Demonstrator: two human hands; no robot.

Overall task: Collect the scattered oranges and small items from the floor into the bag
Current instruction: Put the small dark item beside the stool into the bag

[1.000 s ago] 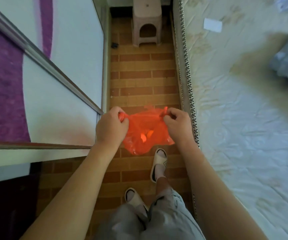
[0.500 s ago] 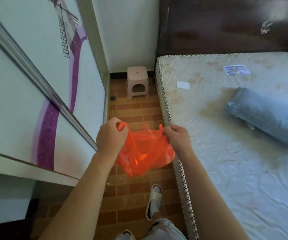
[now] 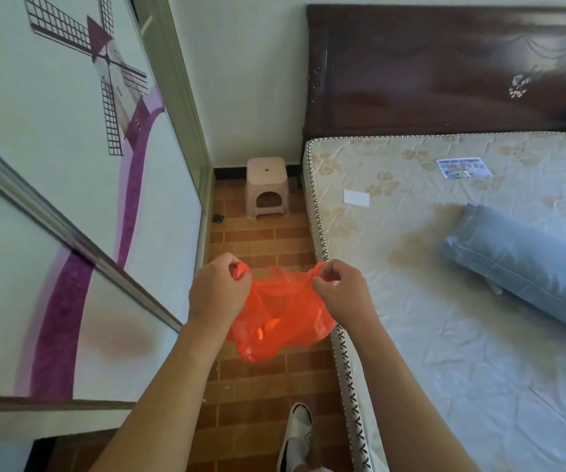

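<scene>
An orange plastic bag (image 3: 283,316) hangs in the air between my hands, above the brick floor. My left hand (image 3: 218,289) grips the bag's left handle and my right hand (image 3: 341,294) pinches the right handle, holding the mouth stretched. Through the thin plastic a bright orange shape (image 3: 268,327) shows low inside; I cannot tell what it is. A small dark item (image 3: 218,218) lies on the floor beside the wardrobe, near the stool.
A sliding wardrobe door (image 3: 70,199) with a windmill print lines the left side. A mattress (image 3: 445,301) with a blue pillow (image 3: 520,264) fills the right. A pink plastic stool (image 3: 267,187) stands at the far end of the narrow brick floor (image 3: 261,240). My slippered foot (image 3: 297,434) is below.
The view has tilted up from the floor to show the wall and headboard. Both hands kept hold of the bag's handles and carried it toward the mattress edge.
</scene>
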